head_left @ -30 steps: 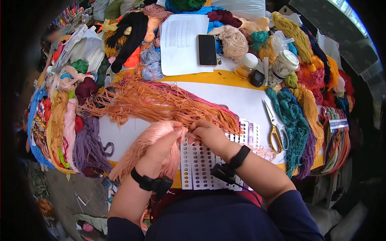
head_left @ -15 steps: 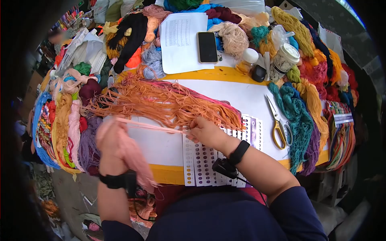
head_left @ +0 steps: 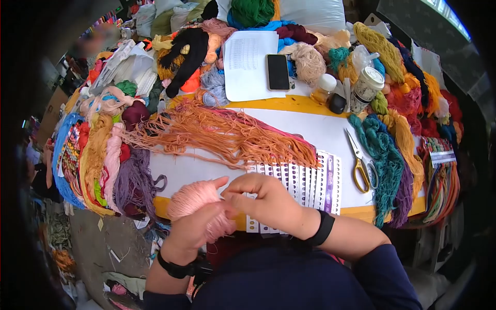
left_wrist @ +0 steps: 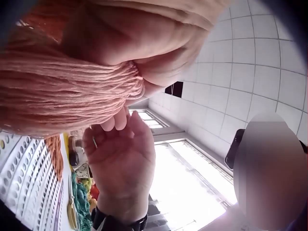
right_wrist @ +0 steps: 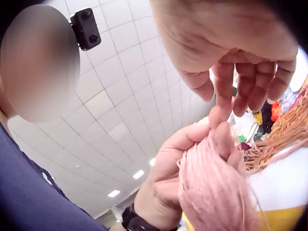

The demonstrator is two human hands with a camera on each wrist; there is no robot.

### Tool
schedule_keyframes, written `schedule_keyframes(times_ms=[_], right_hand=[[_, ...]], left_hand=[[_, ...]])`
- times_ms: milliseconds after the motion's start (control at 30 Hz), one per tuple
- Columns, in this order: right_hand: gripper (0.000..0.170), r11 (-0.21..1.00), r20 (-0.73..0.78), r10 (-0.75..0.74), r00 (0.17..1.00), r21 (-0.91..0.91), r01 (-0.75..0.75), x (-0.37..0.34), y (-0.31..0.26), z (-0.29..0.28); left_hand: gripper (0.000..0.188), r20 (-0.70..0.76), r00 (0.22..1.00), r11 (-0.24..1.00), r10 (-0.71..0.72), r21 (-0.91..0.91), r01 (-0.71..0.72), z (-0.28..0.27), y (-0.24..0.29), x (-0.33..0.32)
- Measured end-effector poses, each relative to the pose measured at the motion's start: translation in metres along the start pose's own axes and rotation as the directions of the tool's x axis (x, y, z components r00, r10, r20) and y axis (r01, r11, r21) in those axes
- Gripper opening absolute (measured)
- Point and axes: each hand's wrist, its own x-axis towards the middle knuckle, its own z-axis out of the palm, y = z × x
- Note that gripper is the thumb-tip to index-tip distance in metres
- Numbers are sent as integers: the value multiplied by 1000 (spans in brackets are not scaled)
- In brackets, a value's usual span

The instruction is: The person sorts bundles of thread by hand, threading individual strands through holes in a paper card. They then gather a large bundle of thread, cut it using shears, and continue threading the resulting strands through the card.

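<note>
A bundle of pale pink thread (head_left: pixel 192 200) is gripped in the left hand (head_left: pixel 194 227), over the table's front edge. In the right wrist view the left hand (right_wrist: pixel 166 185) has its fingers curled round the top of the pink strands (right_wrist: pixel 214 185). The right hand (head_left: pixel 268 199) is close against the left fingertips in the head view. From the right wrist view, the right hand (right_wrist: pixel 231 53) has its fingers loosely bent, with no thread visible in them. The left wrist view shows the pink strands (left_wrist: pixel 57 91) hanging from the left hand (left_wrist: pixel 144 38).
Punched white cards (head_left: pixel 330 181) lie beside the right forearm. Behind them spreads orange thread (head_left: pixel 227 132). Gold-handled scissors (head_left: pixel 360 173) lie on the right near teal yarn (head_left: pixel 380 160). A phone (head_left: pixel 278 72), a paper sheet (head_left: pixel 248 62), jars (head_left: pixel 368 85) and many skeins stand further back.
The left hand first swung left with the pink thread, stretching strands from the right hand, then came back right. The hands are together again, nearer the body, with the thread gathered more compactly.
</note>
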Motion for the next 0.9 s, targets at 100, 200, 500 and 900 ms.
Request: schedule_keyframes(times_ms=[100, 200, 500, 900], right_hand=[[16, 996, -4, 84, 996, 4, -84, -10, 1, 11], [16, 946, 40, 261, 965, 188, -264, -16, -2, 9], [14, 933, 19, 288, 957, 217, -286, -30, -6, 4], [17, 928, -11, 272, 962, 268, -259, -31, 1, 10]], left_hand=[[54, 78, 996, 999, 47, -31, -45, 9, -10, -4], [55, 122, 992, 1000, 23, -2, -23, 10, -15, -12], [46, 78, 997, 1000, -5, 23, 3, 8, -12, -21], [42, 59, 997, 998, 41, 40, -43, 13, -14, -23]])
